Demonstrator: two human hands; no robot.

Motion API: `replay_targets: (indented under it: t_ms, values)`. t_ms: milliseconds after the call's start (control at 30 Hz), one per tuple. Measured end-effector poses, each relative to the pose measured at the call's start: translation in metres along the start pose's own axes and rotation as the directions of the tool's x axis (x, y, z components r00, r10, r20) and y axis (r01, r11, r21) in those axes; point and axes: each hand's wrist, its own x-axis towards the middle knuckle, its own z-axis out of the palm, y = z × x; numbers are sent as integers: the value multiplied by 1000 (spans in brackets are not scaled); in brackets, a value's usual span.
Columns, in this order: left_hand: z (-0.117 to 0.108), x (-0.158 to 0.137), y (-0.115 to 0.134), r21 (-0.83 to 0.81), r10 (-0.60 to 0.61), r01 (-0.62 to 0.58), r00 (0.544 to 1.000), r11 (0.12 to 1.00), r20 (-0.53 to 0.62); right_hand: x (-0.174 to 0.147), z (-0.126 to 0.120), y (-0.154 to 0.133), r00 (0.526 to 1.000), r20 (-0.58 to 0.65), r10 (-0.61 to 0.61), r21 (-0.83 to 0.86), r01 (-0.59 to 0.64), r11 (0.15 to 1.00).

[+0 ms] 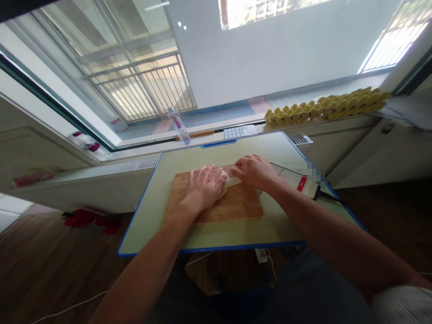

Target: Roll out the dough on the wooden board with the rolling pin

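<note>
A wooden cutting board [236, 207] lies on a small pale table. On it is a pale, soft-looking white piece [232, 181], mostly covered by my hands; its exact kind does not show. My left hand [205, 184] rests flat over its left part, fingers stretched forward. At the other end, my right hand [254, 171] has its fingers curled down round the piece, near the board's far right corner. Just right of that hand, partly behind my forearm, lies a tablet-like screen [290, 177] with a red button.
The blue-edged table [141, 225] stands against a window sill. On the sill are a clear plastic bottle [178, 126], a blue-and-white gridded item [234, 132] and a yellow wavy stack [324, 109]. A dark cable [332, 197] runs from the tablet. Red objects [91, 220] sit on the floor at left.
</note>
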Motion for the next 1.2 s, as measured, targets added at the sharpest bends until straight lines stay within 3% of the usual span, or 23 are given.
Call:
replay_targets:
  t_ms: [267,667,900,1200]
  values:
    - [0,-19,8,33,17,-17,1000,999,-10,-1,-1,-1,1000,-11,5,2,-5,1000]
    - [-2,32,-20,-58,85,-80,992,995,97,-1,-1,-1,1000,-18,1,12,-1,1000]
    - [-1,58,-32,-12,133,-133,982,991,136,0,-3,-2,1000,-24,6,24,-5,1000]
    - [4,25,-17,7,122,-122,992,993,17,0,0,-1,999,-41,-5,10,5,1000]
